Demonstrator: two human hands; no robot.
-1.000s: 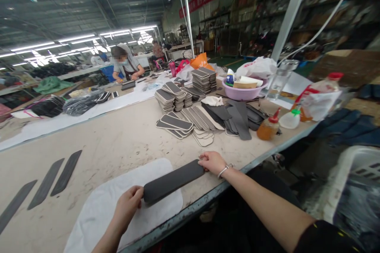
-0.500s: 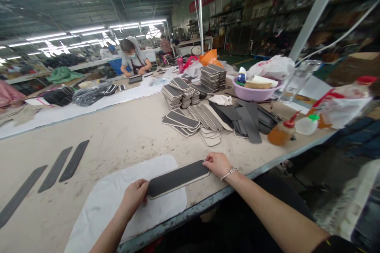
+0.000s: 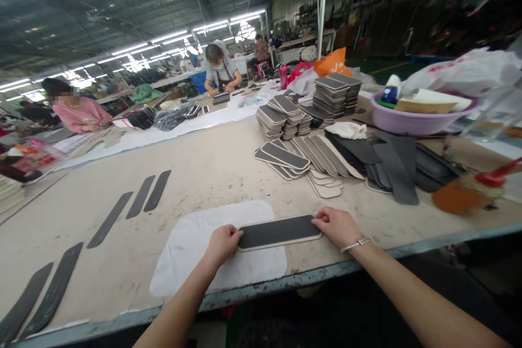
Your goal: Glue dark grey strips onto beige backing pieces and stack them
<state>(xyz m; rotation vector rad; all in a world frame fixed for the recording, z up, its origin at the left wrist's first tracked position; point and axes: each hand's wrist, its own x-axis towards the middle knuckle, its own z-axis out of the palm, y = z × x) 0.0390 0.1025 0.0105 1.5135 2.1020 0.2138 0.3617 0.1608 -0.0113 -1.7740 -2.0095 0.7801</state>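
Observation:
A long dark panel with a pale rim (image 3: pixel 279 232) lies between my hands, partly over a white sheet (image 3: pixel 183 250) near the table's front edge. My left hand (image 3: pixel 225 243) pinches the panel's left end. At its right end, the fingers of my right hand (image 3: pixel 335 225) are closed on the corner; a bracelet circles that wrist. Beyond the panel are loose rimmed panels (image 3: pixel 285 155), a fanned row of strips (image 3: pixel 322 156) and taller stacks (image 3: pixel 336 95). Several dark strips (image 3: pixel 110 220) without a pale rim are spread over the left of the table.
Dark flat pieces (image 3: pixel 395 168), a purple basin (image 3: pixel 424 118) and an orange-filled bottle (image 3: pixel 465 196) stand at the right. A white cloth (image 3: pixel 346 130) lies by the stacks. Two people (image 3: pixel 222 70) work across the table, one in pink (image 3: pixel 79 111) at the far left.
The view has swung left, bringing a person in pink and more dark strips into sight. Both hands still hold the panel's ends, and the panel now lies more level in the picture.

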